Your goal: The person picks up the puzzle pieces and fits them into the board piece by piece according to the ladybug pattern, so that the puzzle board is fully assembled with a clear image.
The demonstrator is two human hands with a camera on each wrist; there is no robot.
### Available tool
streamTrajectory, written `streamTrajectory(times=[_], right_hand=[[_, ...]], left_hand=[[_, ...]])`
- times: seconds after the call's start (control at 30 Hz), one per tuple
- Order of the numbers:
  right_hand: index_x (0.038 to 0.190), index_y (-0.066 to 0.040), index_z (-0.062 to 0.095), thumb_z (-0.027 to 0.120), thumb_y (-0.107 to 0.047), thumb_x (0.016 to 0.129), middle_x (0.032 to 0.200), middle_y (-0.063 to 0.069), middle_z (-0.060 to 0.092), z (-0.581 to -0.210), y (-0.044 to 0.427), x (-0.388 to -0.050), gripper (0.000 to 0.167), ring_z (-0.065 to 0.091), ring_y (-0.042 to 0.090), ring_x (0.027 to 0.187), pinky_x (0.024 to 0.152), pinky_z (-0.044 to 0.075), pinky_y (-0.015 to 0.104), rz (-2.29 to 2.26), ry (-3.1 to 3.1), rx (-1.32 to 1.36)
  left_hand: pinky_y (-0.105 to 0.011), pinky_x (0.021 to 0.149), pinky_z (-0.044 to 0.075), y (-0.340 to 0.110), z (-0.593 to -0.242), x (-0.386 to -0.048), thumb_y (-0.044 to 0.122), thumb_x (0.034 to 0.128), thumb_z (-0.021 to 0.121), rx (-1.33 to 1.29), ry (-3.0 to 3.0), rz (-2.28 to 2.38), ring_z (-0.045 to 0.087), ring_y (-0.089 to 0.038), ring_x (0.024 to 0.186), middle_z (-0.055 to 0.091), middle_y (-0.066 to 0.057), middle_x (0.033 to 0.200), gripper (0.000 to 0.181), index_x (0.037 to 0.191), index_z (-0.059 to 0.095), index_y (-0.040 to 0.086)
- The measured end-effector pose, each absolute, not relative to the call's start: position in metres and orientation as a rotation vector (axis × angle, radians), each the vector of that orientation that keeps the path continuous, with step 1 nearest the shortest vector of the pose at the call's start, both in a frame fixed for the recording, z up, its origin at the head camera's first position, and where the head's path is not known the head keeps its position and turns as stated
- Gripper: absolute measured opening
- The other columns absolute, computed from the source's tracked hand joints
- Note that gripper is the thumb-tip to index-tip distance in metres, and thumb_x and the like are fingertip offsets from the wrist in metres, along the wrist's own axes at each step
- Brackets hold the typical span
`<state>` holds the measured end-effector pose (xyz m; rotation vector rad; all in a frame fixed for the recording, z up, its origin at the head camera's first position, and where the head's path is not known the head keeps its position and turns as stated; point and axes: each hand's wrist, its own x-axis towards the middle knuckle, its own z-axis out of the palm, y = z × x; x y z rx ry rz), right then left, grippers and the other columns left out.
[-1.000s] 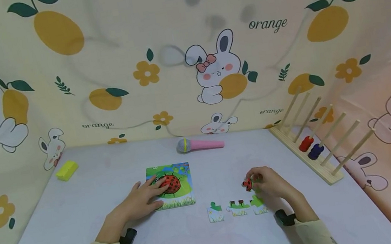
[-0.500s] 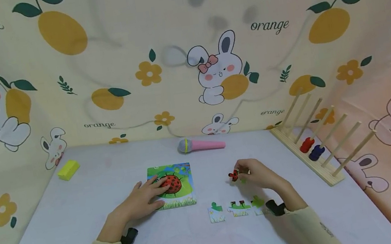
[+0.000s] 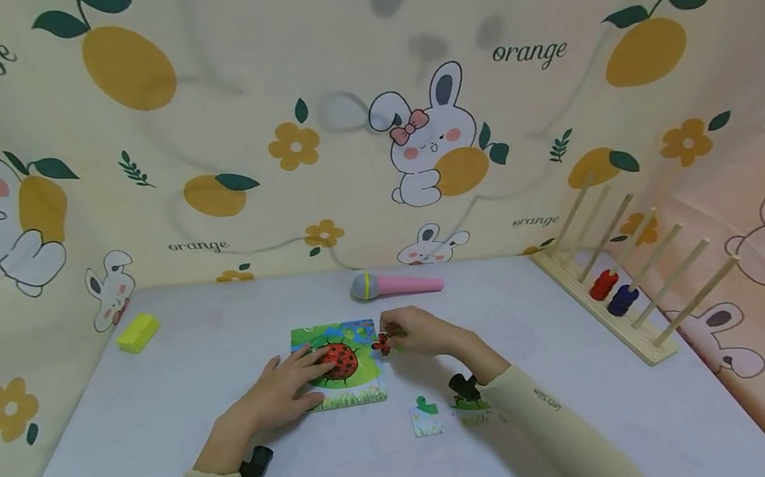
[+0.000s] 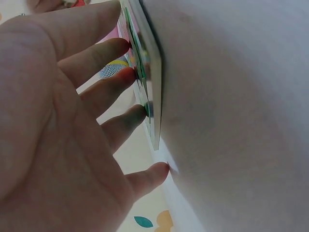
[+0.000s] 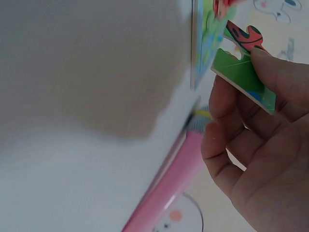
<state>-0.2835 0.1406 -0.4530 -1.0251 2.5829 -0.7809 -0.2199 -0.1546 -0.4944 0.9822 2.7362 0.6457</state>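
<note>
My left hand (image 3: 279, 387) rests with spread fingers on the left part of a square ladybug puzzle (image 3: 360, 388) lying flat on the table. In the left wrist view, several fingertips (image 4: 126, 73) touch the puzzle's face, while the little finger meets the table beside it. My right hand (image 3: 421, 333) is at the puzzle's right edge. Between thumb and fingers it pinches a green puzzle piece (image 5: 241, 72) with red, black-spotted printing, held just above the table. Nearer me lie a loose white-and-green puzzle piece (image 3: 426, 423) and another piece (image 3: 473, 416), partly covered by the right wrist's black device.
A pink toy microphone (image 3: 404, 283) lies behind the puzzle. At the far left is a yellow block (image 3: 139, 333). On the right stands a wooden peg rack (image 3: 605, 312) with one red bead piece (image 3: 604, 285) and one dark blue one (image 3: 623, 301).
My right hand has carried the puzzle piece leftward from above the loose pieces to the puzzle's right edge. The forearm now covers the rightmost loose piece. My left hand stays on the puzzle.
</note>
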Motion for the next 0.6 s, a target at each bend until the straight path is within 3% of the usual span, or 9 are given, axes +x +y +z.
streamTrajectory(times=[0.33, 0.6], right_hand=[[0.090, -0.005, 0.062, 0.070, -0.003, 0.092, 0.086, 0.001, 0.063, -0.458, 0.105, -0.288, 0.008, 0.057, 0.014, 0.083, 0.078, 0.050, 0.030, -0.767, 2.549, -1.009], [0.090, -0.005, 0.063, 0.069, -0.005, 0.093, 0.080, -0.001, 0.059, -0.466, 0.092, -0.287, 0.007, 0.050, 0.011, 0.073, 0.067, 0.043, 0.025, -0.720, 2.563, -0.964]], left_hand=[[-0.077, 0.105, 0.021, -0.154, -0.494, -0.220, 0.031, 0.0973, 0.065, 0.989, 2.759, 0.626, 0.025, -0.043, 0.146, 0.038, -0.013, 0.157, 0.054, 0.145, 0.053, 0.009], [-0.077, 0.103, 0.023, -0.153, -0.491, -0.216, 0.031, 0.0988, 0.062, 0.997, 2.774, 0.581, 0.026, -0.045, 0.145, 0.038, -0.016, 0.156, 0.060, 0.151, 0.043, 0.010]])
